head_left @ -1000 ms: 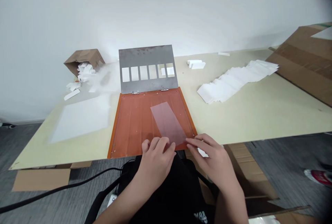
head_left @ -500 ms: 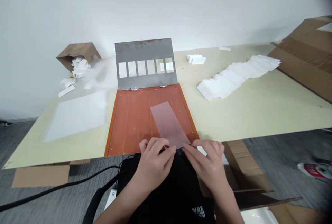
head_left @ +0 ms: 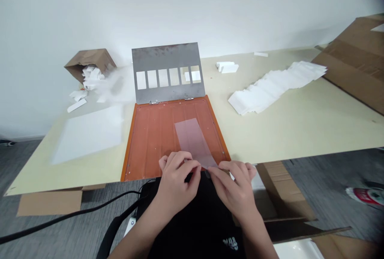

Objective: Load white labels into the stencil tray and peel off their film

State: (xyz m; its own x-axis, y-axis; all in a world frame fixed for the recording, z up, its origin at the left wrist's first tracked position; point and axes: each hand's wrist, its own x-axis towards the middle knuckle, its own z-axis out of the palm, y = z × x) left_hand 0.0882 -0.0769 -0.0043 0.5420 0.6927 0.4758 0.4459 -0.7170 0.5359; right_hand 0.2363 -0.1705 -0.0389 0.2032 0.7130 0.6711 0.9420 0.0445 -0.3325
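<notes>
A thin translucent sheet point(head_left: 195, 139) lies slantwise on the orange board point(head_left: 150, 135), its near end at the board's front edge. There my left hand point(head_left: 179, 179) pinches at the sheet's near left corner, thumb and forefinger together. My right hand point(head_left: 235, 185) pinches at the near right corner, a short way from the left. The fingers partly cover both corners. Hinged to the board's far side, a grey metal plate point(head_left: 168, 57) with a row of rectangular windows stands raised, leaning back.
A fanned row of white sheets point(head_left: 270, 89) lies to the right, with small white blocks point(head_left: 227, 67) behind. Leftward are a frosted sheet point(head_left: 90, 135) and a tipped cardboard box point(head_left: 99, 59) spilling white scraps. A large carton point(head_left: 357, 59) stands far right; a black cable point(head_left: 75, 212) hangs below.
Both hands have shifted slightly left and up. The sheet's near end has moved a little left with them, and the gap between the hands is about the same.
</notes>
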